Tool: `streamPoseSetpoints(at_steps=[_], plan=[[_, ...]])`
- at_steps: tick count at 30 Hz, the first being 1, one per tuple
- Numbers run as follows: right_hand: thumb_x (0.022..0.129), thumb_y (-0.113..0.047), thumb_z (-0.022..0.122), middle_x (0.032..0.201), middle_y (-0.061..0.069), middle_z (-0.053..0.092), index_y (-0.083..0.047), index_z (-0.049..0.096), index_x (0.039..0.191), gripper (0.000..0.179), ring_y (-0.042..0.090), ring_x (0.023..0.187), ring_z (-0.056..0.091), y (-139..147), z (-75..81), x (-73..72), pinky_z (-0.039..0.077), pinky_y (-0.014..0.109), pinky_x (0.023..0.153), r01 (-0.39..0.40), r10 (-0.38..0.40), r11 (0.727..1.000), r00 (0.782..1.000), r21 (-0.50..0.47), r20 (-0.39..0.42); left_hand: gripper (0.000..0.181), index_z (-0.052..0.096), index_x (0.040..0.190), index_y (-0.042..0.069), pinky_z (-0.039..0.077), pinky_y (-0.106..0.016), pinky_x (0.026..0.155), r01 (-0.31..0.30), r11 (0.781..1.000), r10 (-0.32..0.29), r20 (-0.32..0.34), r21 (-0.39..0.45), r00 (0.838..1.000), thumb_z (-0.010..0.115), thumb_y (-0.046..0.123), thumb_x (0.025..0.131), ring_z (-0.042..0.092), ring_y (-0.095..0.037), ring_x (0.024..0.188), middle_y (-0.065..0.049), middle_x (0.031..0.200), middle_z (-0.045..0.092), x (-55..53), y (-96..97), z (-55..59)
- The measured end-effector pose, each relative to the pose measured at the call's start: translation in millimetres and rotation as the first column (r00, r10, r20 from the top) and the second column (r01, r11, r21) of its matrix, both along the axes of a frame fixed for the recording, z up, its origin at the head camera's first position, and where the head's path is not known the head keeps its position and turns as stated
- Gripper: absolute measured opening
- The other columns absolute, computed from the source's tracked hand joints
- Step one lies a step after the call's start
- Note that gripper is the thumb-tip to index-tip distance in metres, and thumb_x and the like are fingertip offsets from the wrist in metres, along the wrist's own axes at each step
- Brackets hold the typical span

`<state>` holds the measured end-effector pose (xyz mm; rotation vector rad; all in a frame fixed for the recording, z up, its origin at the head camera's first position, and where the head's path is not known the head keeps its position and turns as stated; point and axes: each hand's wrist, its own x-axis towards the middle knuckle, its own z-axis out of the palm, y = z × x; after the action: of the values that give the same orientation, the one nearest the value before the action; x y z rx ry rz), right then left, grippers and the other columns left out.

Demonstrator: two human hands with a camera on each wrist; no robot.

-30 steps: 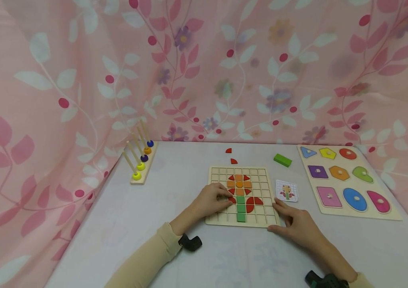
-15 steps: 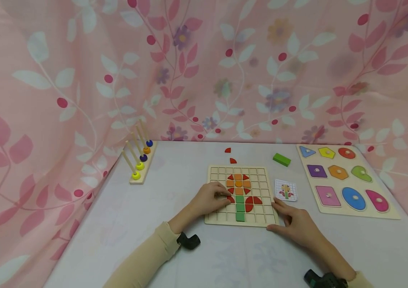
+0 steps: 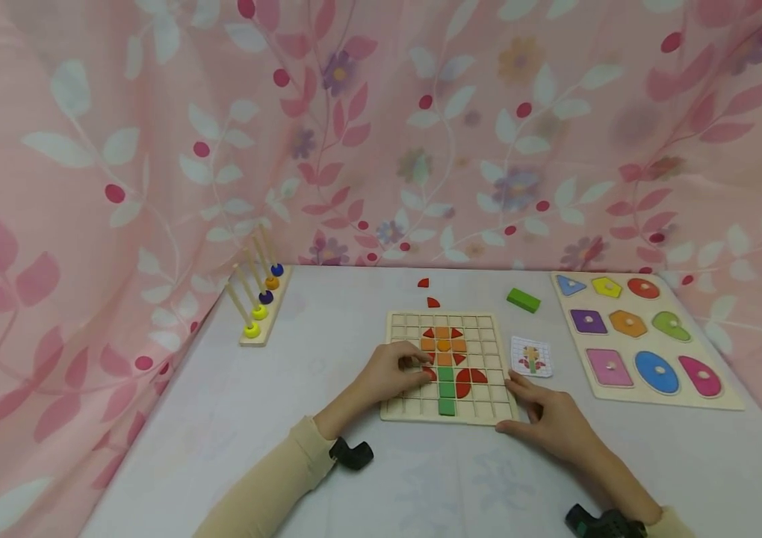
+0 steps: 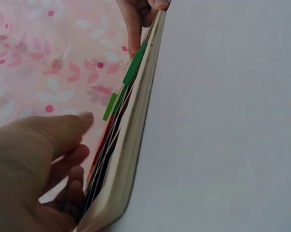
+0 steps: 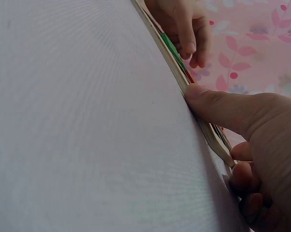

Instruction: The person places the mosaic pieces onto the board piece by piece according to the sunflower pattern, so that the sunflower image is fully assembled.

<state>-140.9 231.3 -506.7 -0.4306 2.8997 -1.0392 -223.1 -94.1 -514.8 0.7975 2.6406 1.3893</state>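
A wooden grid board [image 3: 488, 400] lies on the table with an orange, red and green flower of tiles on it. My left hand [image 3: 388, 372] hovers over its left half, thumb and fingers apart beside a red quarter-round tile [image 3: 430, 373]. In the left wrist view that hand's fingers are loosely bent with a gap to the thumb. My right hand [image 3: 559, 422] grips the board's near right corner, thumb on the front edge and fingers along the right side. Red petal tiles [image 3: 464, 384] sit right of the green stem [image 3: 446, 390].
A pattern card [image 3: 531, 356] lies right of the board. Two loose red tiles [image 3: 433, 302] and a green block [image 3: 524, 300] lie behind it. On the right is a knobbed shape puzzle [image 3: 599, 388]; on the left, a peg stand [image 3: 267, 329] with coloured beads. A floral curtain [image 3: 381, 134] hangs behind.
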Motion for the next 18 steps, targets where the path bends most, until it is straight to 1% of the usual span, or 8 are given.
streamPoseSetpoints(at_steps=[2, 4, 6, 8, 10, 13, 16, 18], plan=[[0.079, -0.051, 0.091, 0.152, 0.015, 0.060, -0.003, 0.066, 0.144, 0.084, 0.003, 0.054, 0.036, 0, 0.1, 0.4, 0.031, 0.022, 0.053, 0.001, -0.001, 1.000, 1.000, -0.002, 0.009, 0.022, 0.083, 0.111, 0.015, 0.052, -0.024, 0.078, -0.016, 1.000, 0.016, 0.035, 0.017, 0.999, 0.086, 0.024, 0.091, 0.062, -0.006, 0.085, 0.005, 0.105, 0.077, -0.2, -0.5, 2.0], [0.079, -0.052, 0.091, 0.152, 0.015, 0.060, -0.004, 0.066, 0.144, 0.085, 0.003, 0.054, 0.036, 0, 0.4, 1.1, 0.031, 0.023, 0.053, 0.003, -0.003, 1.000, 1.000, 0.006, 0.008, 0.024, 0.083, 0.114, 0.015, 0.052, -0.025, 0.077, -0.034, 0.999, 0.032, 0.055, 0.030, 0.998, 0.085, 0.025, 0.092, 0.062, -0.008, 0.085, 0.006, 0.108, 0.078, -2.6, -1.1, 5.1], [0.079, -0.051, 0.091, 0.152, 0.014, 0.060, -0.004, 0.066, 0.144, 0.084, 0.003, 0.054, 0.036, 0, 0.7, 1.4, 0.031, 0.023, 0.053, 0.010, -0.010, 1.000, 1.000, 0.015, 0.003, 0.026, 0.082, 0.116, 0.015, 0.052, -0.027, 0.078, -0.062, 0.997, 0.060, 0.063, 0.042, 0.996, 0.085, 0.026, 0.093, 0.062, -0.011, 0.088, 0.005, 0.111, 0.077, -8.8, -2.4, 8.5], [0.079, -0.051, 0.091, 0.151, 0.014, 0.061, -0.005, 0.066, 0.144, 0.084, 0.003, 0.054, 0.036, 0, 1.1, 1.7, 0.030, 0.023, 0.053, 0.012, -0.012, 1.000, 1.000, 0.019, 0.000, 0.028, 0.081, 0.118, 0.014, 0.053, -0.030, 0.080, -0.103, 0.993, 0.099, 0.066, 0.054, 0.993, 0.084, 0.026, 0.094, 0.063, -0.014, 0.092, 0.004, 0.115, 0.077, -19.0, -4.4, 11.6], [0.079, -0.051, 0.091, 0.152, 0.014, 0.061, -0.005, 0.066, 0.144, 0.084, 0.004, 0.054, 0.036, 0, 1.3, 1.8, 0.031, 0.023, 0.053, 0.013, -0.013, 1.000, 1.000, 0.015, 0.005, 0.030, 0.081, 0.120, 0.012, 0.054, -0.034, 0.084, -0.148, 0.987, 0.143, 0.073, 0.067, 0.987, 0.083, 0.027, 0.094, 0.064, -0.017, 0.098, 0.002, 0.117, 0.077, -33.6, -6.5, 14.4], [0.079, -0.052, 0.091, 0.152, 0.014, 0.060, -0.005, 0.065, 0.145, 0.085, 0.004, 0.054, 0.036, -1, 1.2, 1.9, 0.031, 0.023, 0.052, 0.013, -0.013, 1.000, 1.000, 0.006, 0.017, 0.032, 0.080, 0.123, 0.013, 0.053, -0.041, 0.093, -0.223, 0.972, 0.215, 0.097, 0.078, 0.972, 0.082, 0.029, 0.095, 0.062, -0.022, 0.109, 0.002, 0.120, 0.078, -60.1, -8.1, 16.9], [0.079, -0.052, 0.091, 0.153, 0.014, 0.059, -0.005, 0.065, 0.145, 0.085, 0.005, 0.055, 0.036, -2, 0.7, 1.8, 0.031, 0.023, 0.052, 0.017, -0.017, 1.000, 0.999, -0.002, 0.028, 0.033, 0.079, 0.126, 0.012, 0.049, -0.044, 0.101, -0.272, 0.958, 0.261, 0.119, 0.087, 0.958, 0.081, 0.027, 0.096, 0.059, -0.026, 0.117, -0.002, 0.122, 0.077, -89.3, -7.3, 18.1], [0.079, -0.053, 0.091, 0.154, 0.014, 0.059, -0.006, 0.065, 0.146, 0.085, 0.005, 0.055, 0.036, -3, 0.3, 1.4, 0.031, 0.024, 0.052, 0.015, -0.014, 1.000, 1.000, -0.003, 0.027, 0.034, 0.078, 0.128, 0.010, 0.047, -0.045, 0.104, -0.292, 0.952, 0.278, 0.141, 0.094, 0.950, 0.080, 0.025, 0.097, 0.058, -0.028, 0.119, -0.005, 0.125, 0.077, -107.1, -6.9, 17.5]])
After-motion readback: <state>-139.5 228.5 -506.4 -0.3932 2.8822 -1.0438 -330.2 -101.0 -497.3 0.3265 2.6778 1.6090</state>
